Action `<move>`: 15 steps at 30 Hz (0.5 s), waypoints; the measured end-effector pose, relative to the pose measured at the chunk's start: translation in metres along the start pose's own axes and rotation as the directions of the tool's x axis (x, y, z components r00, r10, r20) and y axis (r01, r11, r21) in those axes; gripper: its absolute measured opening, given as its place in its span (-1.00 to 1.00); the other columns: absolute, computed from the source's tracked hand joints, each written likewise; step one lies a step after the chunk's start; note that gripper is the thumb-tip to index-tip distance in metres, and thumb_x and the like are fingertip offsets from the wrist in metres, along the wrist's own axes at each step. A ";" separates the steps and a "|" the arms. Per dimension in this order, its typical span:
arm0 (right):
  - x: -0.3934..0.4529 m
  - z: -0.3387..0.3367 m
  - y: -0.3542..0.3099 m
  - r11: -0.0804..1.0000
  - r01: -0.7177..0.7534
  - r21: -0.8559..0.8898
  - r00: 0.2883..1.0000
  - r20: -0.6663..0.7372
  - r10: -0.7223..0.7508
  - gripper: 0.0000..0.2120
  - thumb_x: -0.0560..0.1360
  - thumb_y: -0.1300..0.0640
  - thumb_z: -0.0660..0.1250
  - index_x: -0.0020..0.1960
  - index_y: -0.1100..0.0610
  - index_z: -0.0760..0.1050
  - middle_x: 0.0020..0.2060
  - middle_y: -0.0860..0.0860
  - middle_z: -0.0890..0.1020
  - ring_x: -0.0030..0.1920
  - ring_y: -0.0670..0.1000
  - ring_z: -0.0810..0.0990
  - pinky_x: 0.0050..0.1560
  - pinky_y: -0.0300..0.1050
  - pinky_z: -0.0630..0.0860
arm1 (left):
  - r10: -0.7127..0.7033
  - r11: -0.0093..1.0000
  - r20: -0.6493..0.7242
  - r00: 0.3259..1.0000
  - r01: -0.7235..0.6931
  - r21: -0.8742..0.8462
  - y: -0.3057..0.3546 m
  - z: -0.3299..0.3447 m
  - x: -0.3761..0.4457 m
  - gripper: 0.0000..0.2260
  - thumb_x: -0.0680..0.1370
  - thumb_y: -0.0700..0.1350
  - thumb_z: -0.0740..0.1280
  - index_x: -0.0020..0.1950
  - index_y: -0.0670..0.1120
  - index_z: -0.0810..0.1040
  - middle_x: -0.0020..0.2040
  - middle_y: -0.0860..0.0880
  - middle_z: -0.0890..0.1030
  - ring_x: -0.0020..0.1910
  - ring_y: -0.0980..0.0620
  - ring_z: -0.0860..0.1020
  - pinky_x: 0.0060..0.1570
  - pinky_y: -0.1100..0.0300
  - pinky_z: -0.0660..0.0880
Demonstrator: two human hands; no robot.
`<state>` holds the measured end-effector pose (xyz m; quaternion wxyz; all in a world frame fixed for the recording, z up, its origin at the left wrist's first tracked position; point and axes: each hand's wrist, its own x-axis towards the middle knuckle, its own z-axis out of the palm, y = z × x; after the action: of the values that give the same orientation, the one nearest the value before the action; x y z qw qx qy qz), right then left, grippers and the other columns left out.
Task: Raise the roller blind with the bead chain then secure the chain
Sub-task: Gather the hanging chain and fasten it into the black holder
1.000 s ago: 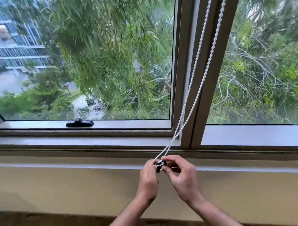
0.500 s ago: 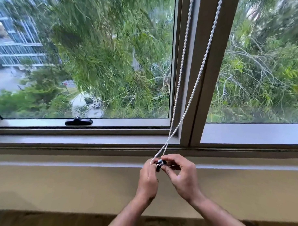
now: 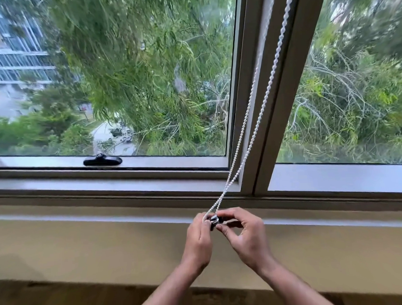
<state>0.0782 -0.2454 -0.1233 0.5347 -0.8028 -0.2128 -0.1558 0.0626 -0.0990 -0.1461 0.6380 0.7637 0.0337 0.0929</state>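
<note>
A white bead chain (image 3: 255,118) runs as two strands from the top of the frame, down along the window's centre post, to my hands below the sill. My left hand (image 3: 198,241) pinches the bottom of the loop. My right hand (image 3: 244,235) pinches a small dark clip (image 3: 214,220) that sits at the chain's lower end, between both thumbs. The roller blind itself is out of view above.
A grey window frame with a centre post (image 3: 274,117) stands in front. A black window handle (image 3: 102,160) lies on the lower left sash. Under the sill (image 3: 105,190) is a beige wall (image 3: 85,247); a wood floor shows at the bottom.
The two chain strands have swung and shifted against the post, the left one most; the view has moved slightly. Both hands stay together on the clip at the chain's end.
</note>
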 end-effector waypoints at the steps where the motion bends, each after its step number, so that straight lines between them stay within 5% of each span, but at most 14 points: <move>1: 0.000 -0.001 0.002 1.000 0.014 -0.021 1.000 0.007 -0.014 -0.70 0.41 0.29 0.59 0.08 0.01 0.72 -0.02 -0.17 0.75 0.01 -0.08 0.73 -0.02 -0.04 0.70 | -0.001 1.000 0.009 1.000 0.001 0.004 0.000 0.000 0.000 -0.66 0.57 -0.02 0.05 0.04 0.03 0.63 -0.14 0.05 0.63 -0.32 0.23 0.48 -0.25 0.27 0.38; 10: 0.005 -0.010 -0.001 0.966 0.150 -0.212 0.989 0.048 -0.143 -0.61 0.40 0.18 0.61 0.13 -0.16 0.67 0.01 -0.31 0.71 0.06 -0.18 0.66 0.02 -0.12 0.64 | 0.034 0.999 0.009 0.999 -0.034 -0.012 0.003 0.002 0.001 -0.66 0.59 -0.04 0.06 0.04 0.03 0.64 -0.14 0.02 0.63 -0.33 0.20 0.47 -0.27 0.26 0.35; 15: 0.002 -0.008 0.004 0.965 0.122 -0.232 0.992 0.052 -0.113 -0.67 0.39 0.19 0.62 0.10 -0.08 0.70 0.00 -0.28 0.72 0.02 -0.19 0.67 0.01 -0.12 0.64 | 0.033 0.999 0.038 0.999 -0.032 -0.017 0.006 0.002 -0.001 -0.68 0.58 -0.06 0.07 0.03 0.04 0.63 -0.11 0.04 0.65 -0.30 0.24 0.49 -0.27 0.31 0.35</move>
<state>0.0823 -0.2542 -0.1222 0.4219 -0.8491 -0.2504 -0.1959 0.0617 -0.1020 -0.1402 0.6433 0.7604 0.0083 0.0890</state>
